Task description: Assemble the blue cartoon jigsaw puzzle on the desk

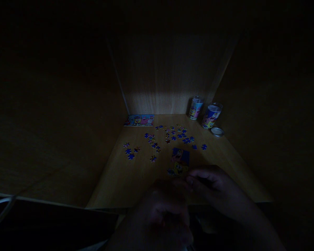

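Note:
The scene is very dark. A partly joined block of puzzle pieces (180, 160) lies on the wooden desk (125, 181), near its front. My right hand (206, 181) rests just below and right of that block, fingers curled, fingertips touching its lower edge. My left hand (164, 209) sits lower, at the desk's front edge, fingers bent inward; I cannot make out what is in it. Several loose blue puzzle pieces (172, 136) are scattered across the middle of the desk.
A picture card (139, 120) lies at the back left by the wall. Two printed cans (195, 108) (211, 115) stand at the back right, with a round lid (217, 131) beside them. Wooden walls enclose the desk on three sides.

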The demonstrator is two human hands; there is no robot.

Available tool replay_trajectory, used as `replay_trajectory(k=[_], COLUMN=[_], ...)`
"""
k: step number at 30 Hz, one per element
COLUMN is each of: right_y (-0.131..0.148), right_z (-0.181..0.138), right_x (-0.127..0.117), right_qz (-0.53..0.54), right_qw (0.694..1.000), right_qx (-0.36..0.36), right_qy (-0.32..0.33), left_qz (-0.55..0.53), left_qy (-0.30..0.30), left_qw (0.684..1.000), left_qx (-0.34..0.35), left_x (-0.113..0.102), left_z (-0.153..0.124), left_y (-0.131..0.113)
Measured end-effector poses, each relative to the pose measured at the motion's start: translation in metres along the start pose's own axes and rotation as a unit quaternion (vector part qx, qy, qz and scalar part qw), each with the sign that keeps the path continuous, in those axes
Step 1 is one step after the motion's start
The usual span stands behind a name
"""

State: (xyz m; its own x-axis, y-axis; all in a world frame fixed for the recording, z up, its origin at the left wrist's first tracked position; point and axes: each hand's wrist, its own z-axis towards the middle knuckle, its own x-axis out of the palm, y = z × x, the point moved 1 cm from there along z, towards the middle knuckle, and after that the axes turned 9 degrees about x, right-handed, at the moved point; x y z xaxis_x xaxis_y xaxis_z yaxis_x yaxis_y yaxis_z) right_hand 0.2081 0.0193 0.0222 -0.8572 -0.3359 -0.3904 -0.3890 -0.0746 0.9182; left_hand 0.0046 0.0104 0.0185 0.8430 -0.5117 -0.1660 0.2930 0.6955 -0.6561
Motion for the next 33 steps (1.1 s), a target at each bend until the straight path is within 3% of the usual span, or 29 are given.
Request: replay_trajectory(k=[7,14,22,29,33], right_y=[0.001,0.001,0.000,0.003,0.003], right_z=[0.000,0.001,0.001,-0.001,-0.001], right_x=[-0.002,0.000,0.000,0.000,-0.001], right_qz=[-0.004,-0.005,-0.007,0.006,0.006], right_qw=[1.000,1.000,1.000,1.000,1.000], right_qx=[-0.007,-0.018,-0.015,-0.005,-0.008], right_qy=[-0.011,-0.012,-0.012,0.001,0.004], left_qz=[-0.010,0.003,0.023,0.006,-0.007], left_qy=[-0.005,-0.027,0.004,-0.034,-0.012], left_qw=[1.000,0.998,1.000,0.999,1.000], left_qx=[-0.001,-0.060,-0.010,-0.020,-0.022], left_x=[-0.002,0.002,0.000,0.001,-0.003], left_z=[0.004,-0.001,0.001,-0.006,-0.006], left_y=[-0.002,-0.006,-0.005,0.001,0.001])
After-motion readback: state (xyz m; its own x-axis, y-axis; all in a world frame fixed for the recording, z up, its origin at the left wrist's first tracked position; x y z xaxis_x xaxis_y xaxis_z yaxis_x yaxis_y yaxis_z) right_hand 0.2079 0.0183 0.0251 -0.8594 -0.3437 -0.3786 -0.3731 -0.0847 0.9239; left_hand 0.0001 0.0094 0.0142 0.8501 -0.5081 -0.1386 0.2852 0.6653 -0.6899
